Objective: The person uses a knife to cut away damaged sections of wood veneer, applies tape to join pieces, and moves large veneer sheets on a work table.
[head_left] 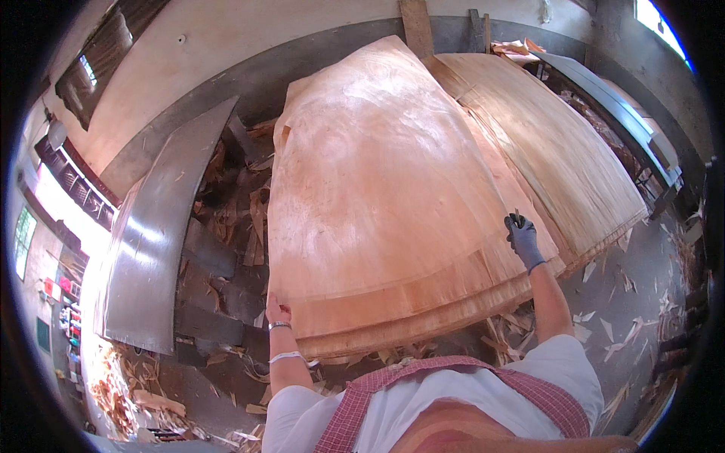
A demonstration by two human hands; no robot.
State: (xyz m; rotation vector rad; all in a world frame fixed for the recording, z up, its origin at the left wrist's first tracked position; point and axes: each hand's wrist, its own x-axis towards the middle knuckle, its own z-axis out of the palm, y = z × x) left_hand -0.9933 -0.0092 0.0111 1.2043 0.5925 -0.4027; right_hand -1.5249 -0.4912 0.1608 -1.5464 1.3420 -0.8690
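Note:
A large, pale pinkish wood veneer sheet (377,174) lies on top of a stack of veneer (423,321) in front of me. My bare left hand (278,311) is closed on the sheet's near left corner, with a watch at the wrist. At the right edge of the sheet, my right hand (522,240) wears a grey glove with dark fingertips. Its fingers are curled around something small and dark that sticks out at the top, too small to name. The sheet's near edge sits back from the stack's front edge, so a strip of the layer beneath shows.
A second veneer stack (544,136) adjoins on the right. To the left stands a table with a shiny grey metal top (151,241). Torn veneer scraps (143,385) litter the floor. A metal-topped bench (612,98) stands at the far right, and a wall (249,38) runs behind.

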